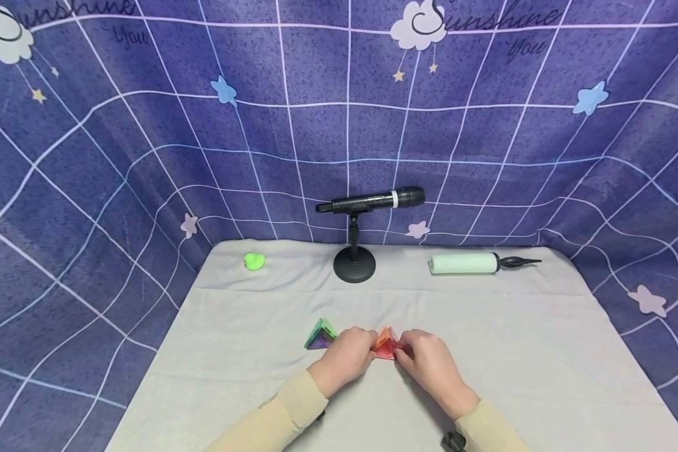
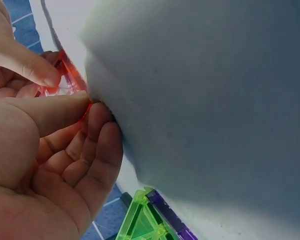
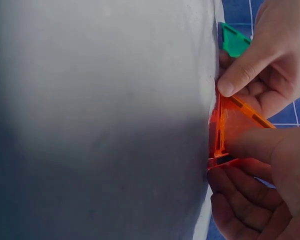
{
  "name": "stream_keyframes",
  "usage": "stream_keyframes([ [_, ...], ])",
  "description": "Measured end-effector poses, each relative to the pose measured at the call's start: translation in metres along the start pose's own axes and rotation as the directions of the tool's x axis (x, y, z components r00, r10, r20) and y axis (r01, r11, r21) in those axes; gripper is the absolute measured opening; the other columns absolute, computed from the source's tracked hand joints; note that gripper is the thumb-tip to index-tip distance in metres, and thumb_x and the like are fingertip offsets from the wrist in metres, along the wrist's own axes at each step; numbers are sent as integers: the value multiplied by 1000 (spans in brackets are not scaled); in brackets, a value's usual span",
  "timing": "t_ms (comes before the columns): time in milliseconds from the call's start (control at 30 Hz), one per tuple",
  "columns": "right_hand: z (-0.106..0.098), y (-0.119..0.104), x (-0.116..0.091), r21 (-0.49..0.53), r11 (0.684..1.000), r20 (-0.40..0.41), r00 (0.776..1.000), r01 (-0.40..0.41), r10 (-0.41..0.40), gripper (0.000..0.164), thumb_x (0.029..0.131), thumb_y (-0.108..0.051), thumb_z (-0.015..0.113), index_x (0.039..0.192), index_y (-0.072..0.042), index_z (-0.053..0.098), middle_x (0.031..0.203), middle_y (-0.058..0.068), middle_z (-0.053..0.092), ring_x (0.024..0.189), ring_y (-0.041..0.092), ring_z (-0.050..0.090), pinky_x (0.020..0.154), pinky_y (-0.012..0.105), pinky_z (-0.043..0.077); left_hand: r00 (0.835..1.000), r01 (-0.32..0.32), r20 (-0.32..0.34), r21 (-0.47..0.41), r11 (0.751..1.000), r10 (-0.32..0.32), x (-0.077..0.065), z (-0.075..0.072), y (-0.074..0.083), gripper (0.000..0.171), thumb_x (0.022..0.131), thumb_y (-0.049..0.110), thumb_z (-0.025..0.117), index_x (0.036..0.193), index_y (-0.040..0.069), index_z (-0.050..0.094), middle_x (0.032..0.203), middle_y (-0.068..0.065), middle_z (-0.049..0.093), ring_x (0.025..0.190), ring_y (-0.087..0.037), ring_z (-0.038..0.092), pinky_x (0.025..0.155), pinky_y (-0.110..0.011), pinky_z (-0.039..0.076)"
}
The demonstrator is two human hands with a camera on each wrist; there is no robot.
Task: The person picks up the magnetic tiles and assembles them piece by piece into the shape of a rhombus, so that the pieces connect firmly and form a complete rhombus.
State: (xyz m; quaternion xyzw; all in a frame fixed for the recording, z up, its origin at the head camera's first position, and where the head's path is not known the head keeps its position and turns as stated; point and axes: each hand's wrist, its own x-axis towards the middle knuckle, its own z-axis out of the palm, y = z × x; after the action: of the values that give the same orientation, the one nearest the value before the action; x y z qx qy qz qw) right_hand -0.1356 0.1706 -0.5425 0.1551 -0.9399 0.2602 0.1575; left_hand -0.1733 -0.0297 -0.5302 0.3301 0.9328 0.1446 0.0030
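Note:
Red and orange see-through triangular magnetic tiles (image 1: 387,347) lean together on the white cloth between both hands. From the left side, my left hand (image 1: 347,355) pinches their edge between thumb and fingers. My right hand (image 1: 432,363) grips the opposite side, its thumb near the base. In the right wrist view an orange tile (image 3: 247,111) slants up from a red one, partly behind the right thumb. Just left of my left hand stands a pyramid of green and purple magnetic tiles (image 1: 320,335), whose green face (image 2: 142,220) shows in the left wrist view.
Behind the hands a black microphone (image 1: 373,200) rests on a round-based stand (image 1: 354,265). A small green rubber duck (image 1: 254,261) sits at the back left. At the back right lies a pale green hand pump (image 1: 464,263). A purple patterned curtain (image 1: 316,125) surrounds the table.

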Motion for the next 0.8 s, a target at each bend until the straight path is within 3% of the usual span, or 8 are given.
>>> stream_keyframes([
  [300,1,1,0,28,999,31,999,-36,35,28,80,-14,91,76,-24,64,74,-16,58,64,-1,52,59,26,48,998,-2,-69,-58,998,-2,-4,1,-3,31,85,12,84,73,16,55,63,7,51,58,-11,51,54,-30,42],
  [500,-2,1,-1,51,998,51,998,-48,45,24,82,-22,91,82,-22,67,75,-16,57,65,2,50,62,28,47,996,31,-79,-112,993,-40,-10,0,-7,20,83,11,83,78,12,64,62,9,50,58,-9,48,54,-28,41],
  [667,-6,7,-1,93,993,109,992,-76,65,20,85,-19,86,99,-15,73,81,-12,62,71,2,57,67,30,51,996,19,-81,-129,991,-29,-14,-1,-11,14,82,9,80,81,11,66,60,12,44,56,-7,44,52,-26,37],
  [800,-12,14,0,109,993,163,986,-56,37,34,80,-5,78,114,-9,72,90,-6,66,79,7,62,74,35,54,994,-34,-110,-99,994,23,-19,-6,-11,16,86,6,75,79,14,62,63,11,47,56,-8,46,53,-27,38],
])
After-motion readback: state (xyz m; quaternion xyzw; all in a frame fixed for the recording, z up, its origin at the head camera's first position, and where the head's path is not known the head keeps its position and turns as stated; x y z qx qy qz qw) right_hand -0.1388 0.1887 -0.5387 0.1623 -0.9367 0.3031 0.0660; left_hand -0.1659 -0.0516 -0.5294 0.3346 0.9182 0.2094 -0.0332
